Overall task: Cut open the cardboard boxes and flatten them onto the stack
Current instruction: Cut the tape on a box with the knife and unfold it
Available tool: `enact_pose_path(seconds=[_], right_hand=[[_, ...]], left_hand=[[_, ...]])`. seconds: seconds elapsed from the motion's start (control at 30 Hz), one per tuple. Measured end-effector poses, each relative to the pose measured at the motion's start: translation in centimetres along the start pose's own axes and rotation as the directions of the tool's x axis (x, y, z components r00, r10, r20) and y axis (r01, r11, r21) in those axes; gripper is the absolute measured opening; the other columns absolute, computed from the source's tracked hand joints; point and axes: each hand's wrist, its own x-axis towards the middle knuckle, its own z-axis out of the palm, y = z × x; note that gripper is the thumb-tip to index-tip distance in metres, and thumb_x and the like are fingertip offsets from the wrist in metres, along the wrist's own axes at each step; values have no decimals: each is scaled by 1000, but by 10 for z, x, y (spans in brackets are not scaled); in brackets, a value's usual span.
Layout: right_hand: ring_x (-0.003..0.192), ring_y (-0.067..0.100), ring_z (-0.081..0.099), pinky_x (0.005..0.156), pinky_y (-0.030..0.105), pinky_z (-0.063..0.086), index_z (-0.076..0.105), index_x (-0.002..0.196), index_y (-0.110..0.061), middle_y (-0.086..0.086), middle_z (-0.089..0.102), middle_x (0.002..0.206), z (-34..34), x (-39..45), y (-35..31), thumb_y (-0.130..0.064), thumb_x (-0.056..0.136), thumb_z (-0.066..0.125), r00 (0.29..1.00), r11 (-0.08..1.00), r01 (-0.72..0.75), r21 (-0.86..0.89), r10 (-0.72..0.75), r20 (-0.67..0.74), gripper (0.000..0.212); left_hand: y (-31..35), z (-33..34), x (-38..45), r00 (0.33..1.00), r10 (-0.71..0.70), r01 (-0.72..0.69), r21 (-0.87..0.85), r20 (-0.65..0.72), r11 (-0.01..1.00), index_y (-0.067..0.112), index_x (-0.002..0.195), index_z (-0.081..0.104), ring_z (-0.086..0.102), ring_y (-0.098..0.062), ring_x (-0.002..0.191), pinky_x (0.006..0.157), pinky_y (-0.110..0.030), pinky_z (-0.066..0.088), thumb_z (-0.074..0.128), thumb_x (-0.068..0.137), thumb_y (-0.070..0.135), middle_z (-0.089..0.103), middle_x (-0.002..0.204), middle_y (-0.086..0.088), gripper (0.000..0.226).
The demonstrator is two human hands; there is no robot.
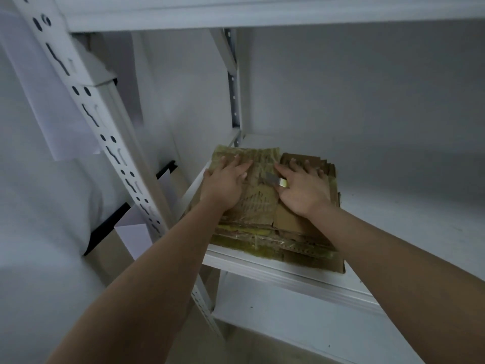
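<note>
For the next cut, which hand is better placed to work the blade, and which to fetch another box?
Right for the blade: the right hand already holds the cutter under its thumb while pressing the cardboard stack. The left hand lies flat and empty-handed, so probably freer to fetch a box.

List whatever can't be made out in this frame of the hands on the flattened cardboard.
Head view only:
- Cutter: only a blade and yellow part show by the right hand; the hand hides the rest and the grip on it.
- Cardboard stack: the number of sheets is unclear, layers blurred and dim; the left hand and right hand cover much of the top sheet.
- Lower shelf: cut off by the frame edge and the forearms.
</note>
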Motion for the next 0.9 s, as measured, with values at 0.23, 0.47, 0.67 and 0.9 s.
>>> enact_pose_path(seconds=[0.23,0.47,0.67,0.9], right_hand=[[147,30,7,117,50,9,14,150,-41,0,13,160,11,-3,8,-57,96,25,1000,999,19,-37,-20,0,58],[147,30,5,117,53,8,14,150,-39,2,13,160,19,-5,6,-55,95,24,998,997,10,-72,-14,-62,58],[147,29,3,118,52,5,13,150,-39,1,11,160,11,-12,6,-56,96,28,998,1000,21,-4,-21,-63,58],[143,27,23,118,45,9,46,139,-25,3,41,149,-39,-19,8,-36,101,36,987,962,50,267,-7,-160,41]], left_hand=[[1,2,2,997,4,-12,109,73,994,43,150,17,0,-23,149,117,-53,8,19,104,40,5,162,7,47],[1,12,1,1000,13,-17,172,21,985,43,151,13,0,-25,149,116,-55,8,19,103,38,6,162,5,49],[8,2,-5,999,25,-30,214,28,976,42,151,8,-3,-25,149,116,-56,9,17,103,40,1,162,5,50],[18,-33,-10,983,161,-112,398,-91,911,35,151,22,-5,-32,148,114,-61,1,19,94,64,1,162,-7,64]])
